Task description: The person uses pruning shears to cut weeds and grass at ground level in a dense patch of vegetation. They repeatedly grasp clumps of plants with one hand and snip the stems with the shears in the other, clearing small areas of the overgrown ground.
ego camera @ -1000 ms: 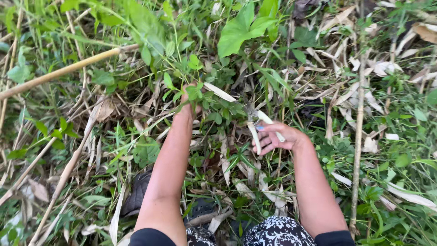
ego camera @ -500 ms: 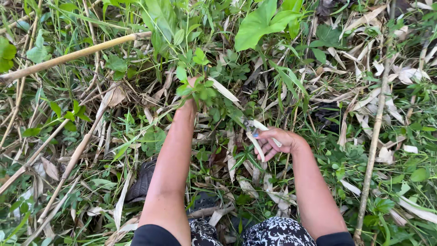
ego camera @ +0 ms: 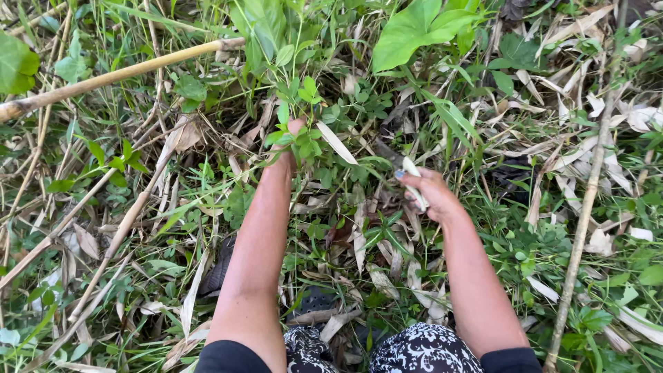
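Left hand (ego camera: pixel 289 141) reaching forward into a small leafy plant (ego camera: pixel 298 114), fingers mostly buried among its green leaves; closed around the stems as far as can be seen, though the grip itself is hidden. Right hand (ego camera: pixel 427 192) curled shut around a pale, slim tool handle (ego camera: pixel 414 183), the working end not clear enough to tell. Plant just ahead of the left hand and up-left of the right, the two hands near each other but apart. Dry, straw-coloured leaves (ego camera: pixel 387 269) strewn between and below both forearms. Long pale bamboo stalk (ego camera: pixel 117 74) lying slantwise well beyond and left of the left hand. Big broad green leaf (ego camera: pixel 414 31) above the right hand, farther out. Thin dry stem (ego camera: pixel 587 200) running upright to the right of the right forearm. Patterned black-and-white clothing (ego camera: pixel 421 349) at the bottom, between the arms.
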